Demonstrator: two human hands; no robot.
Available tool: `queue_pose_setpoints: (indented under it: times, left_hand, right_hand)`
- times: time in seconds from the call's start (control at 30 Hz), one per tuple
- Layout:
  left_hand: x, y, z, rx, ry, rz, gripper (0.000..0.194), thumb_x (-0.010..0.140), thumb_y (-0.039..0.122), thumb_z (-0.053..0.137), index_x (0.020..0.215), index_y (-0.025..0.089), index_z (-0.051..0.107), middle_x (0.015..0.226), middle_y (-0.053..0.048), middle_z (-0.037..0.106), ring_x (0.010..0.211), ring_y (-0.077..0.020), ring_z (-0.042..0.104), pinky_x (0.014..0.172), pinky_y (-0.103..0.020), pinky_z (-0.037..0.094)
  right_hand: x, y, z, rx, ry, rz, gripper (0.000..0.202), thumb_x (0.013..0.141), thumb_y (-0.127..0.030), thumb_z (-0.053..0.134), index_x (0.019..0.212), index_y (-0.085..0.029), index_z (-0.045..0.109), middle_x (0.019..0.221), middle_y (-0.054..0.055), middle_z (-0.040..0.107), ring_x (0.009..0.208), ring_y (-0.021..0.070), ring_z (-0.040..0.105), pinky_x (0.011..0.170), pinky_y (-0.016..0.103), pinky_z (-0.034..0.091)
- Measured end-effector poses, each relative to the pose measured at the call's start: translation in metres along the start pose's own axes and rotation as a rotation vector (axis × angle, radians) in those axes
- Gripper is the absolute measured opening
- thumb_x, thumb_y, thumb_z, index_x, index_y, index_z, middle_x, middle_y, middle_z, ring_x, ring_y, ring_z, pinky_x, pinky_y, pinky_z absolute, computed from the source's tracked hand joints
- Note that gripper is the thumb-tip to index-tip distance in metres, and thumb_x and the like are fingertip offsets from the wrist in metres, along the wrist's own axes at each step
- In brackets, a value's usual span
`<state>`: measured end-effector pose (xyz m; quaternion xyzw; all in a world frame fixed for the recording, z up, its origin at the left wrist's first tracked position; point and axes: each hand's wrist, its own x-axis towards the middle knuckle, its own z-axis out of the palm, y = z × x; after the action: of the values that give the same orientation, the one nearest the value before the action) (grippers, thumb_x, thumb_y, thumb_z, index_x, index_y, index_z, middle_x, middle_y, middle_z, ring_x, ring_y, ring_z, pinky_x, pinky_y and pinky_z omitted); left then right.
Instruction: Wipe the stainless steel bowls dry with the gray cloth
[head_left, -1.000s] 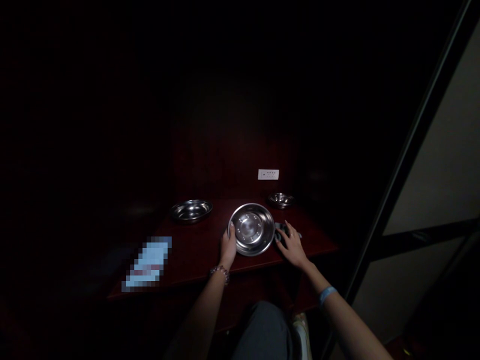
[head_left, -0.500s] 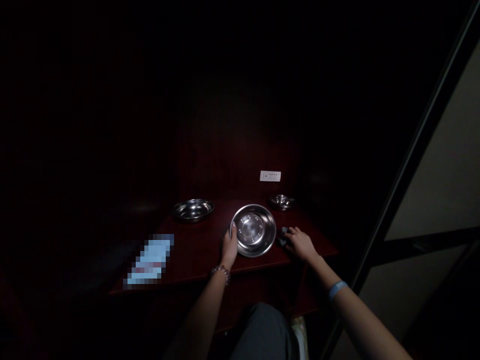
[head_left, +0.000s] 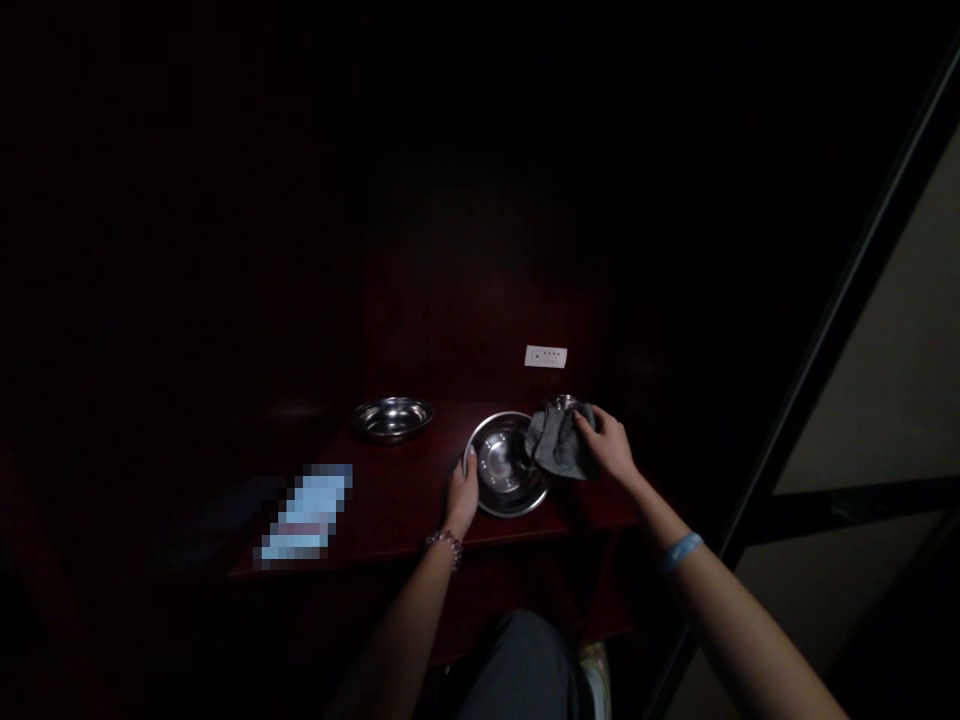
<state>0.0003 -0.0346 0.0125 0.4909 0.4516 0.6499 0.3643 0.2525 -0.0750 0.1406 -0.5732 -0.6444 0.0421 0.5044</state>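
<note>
A shiny steel bowl (head_left: 504,462) is tilted toward me, its left rim gripped by my left hand (head_left: 463,492) with the thumb inside the edge. My right hand (head_left: 611,447) pinches a grey cloth (head_left: 564,442) that hangs over the bowl's right rim and hides part of it. Whether the cloth touches the inside of the bowl I cannot tell. Behind the cloth, a small steel dish (head_left: 562,401) is mostly hidden. Further left on the dark red table (head_left: 390,515) rests a wide steel dish (head_left: 393,418).
A blurred-out light blue rectangular item (head_left: 306,515) lies at the table's left front. On the back wall is a white power socket (head_left: 546,357). My knee (head_left: 521,660) is under the table's front edge. A dark-framed panel (head_left: 862,400) slants along the right side.
My right hand has lifted the grey cloth off the table and brought it up and left to the bowl's right rim. My left hand still holds the bowl in nearly the same place.
</note>
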Motion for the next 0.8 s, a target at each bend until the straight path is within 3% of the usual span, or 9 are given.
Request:
queue_pose_setpoints:
  times: [0.13,0.27,0.33,0.47,0.57,0.67,0.8]
  left_hand:
    - [0.0,-0.001,0.0,0.014,-0.008,-0.001,0.049,0.099,0.049,0.04,0.12,0.012,0.066,0.127,-0.016,0.069,0.119,-0.0251,0.064,0.108,-0.04,0.046]
    - [0.002,-0.003,0.0,0.02,-0.012,0.008,0.05,0.1,0.049,0.039,0.12,0.012,0.066,0.127,-0.016,0.069,0.119,-0.0254,0.064,0.107,-0.04,0.046]
    - [0.002,-0.005,0.001,0.018,-0.006,0.019,0.05,0.1,0.049,0.039,0.12,0.012,0.066,0.128,-0.016,0.068,0.12,-0.0254,0.063,0.108,-0.04,0.045]
    - [0.003,-0.007,0.001,-0.002,-0.023,0.024,0.05,0.1,0.048,0.04,0.124,0.013,0.064,0.131,-0.015,0.066,0.123,-0.0247,0.062,0.11,-0.039,0.044]
    - [0.002,-0.007,0.002,-0.003,-0.018,0.017,0.049,0.1,0.048,0.04,0.123,0.014,0.065,0.13,-0.015,0.067,0.122,-0.0242,0.063,0.108,-0.038,0.045]
    - [0.001,-0.005,0.002,0.011,-0.011,0.016,0.049,0.1,0.049,0.04,0.12,0.013,0.066,0.127,-0.015,0.069,0.119,-0.0241,0.064,0.106,-0.037,0.047]
    - [-0.002,-0.001,0.001,0.02,-0.012,0.031,0.049,0.1,0.048,0.039,0.12,0.014,0.066,0.126,-0.015,0.069,0.119,-0.0242,0.064,0.108,-0.037,0.045]
  right_hand:
    - [0.003,-0.011,0.013,0.346,-0.078,0.139,0.056,0.084,-0.064,0.053,0.095,-0.013,0.07,0.086,0.01,0.075,0.08,0.0234,0.068,0.07,0.03,0.051]
    - [-0.003,-0.013,0.02,0.18,-0.068,0.099,0.042,0.08,-0.058,0.065,0.091,-0.018,0.072,0.095,0.011,0.075,0.09,0.026,0.068,0.075,0.031,0.051]
    - [-0.007,-0.015,0.022,0.214,-0.115,0.117,0.04,0.08,-0.056,0.066,0.091,-0.019,0.072,0.094,0.01,0.075,0.092,0.0264,0.068,0.076,0.032,0.052]
    - [-0.011,-0.026,0.024,0.669,-0.316,0.339,0.044,0.085,-0.056,0.061,0.098,-0.015,0.068,0.087,0.009,0.074,0.079,0.0222,0.07,0.072,0.032,0.057]
    - [-0.007,-0.028,0.024,0.801,-0.372,0.467,0.04,0.088,-0.051,0.058,0.103,-0.015,0.067,0.086,0.009,0.074,0.076,0.0209,0.071,0.072,0.032,0.058]
    - [-0.001,-0.011,0.019,0.728,-0.395,0.48,0.033,0.089,-0.043,0.057,0.104,-0.016,0.067,0.087,0.008,0.075,0.075,0.0195,0.071,0.071,0.03,0.058]
    - [-0.002,0.041,0.003,0.415,-0.529,0.476,0.027,0.083,-0.034,0.064,0.102,-0.015,0.069,0.088,0.008,0.076,0.073,0.0191,0.07,0.067,0.029,0.057]
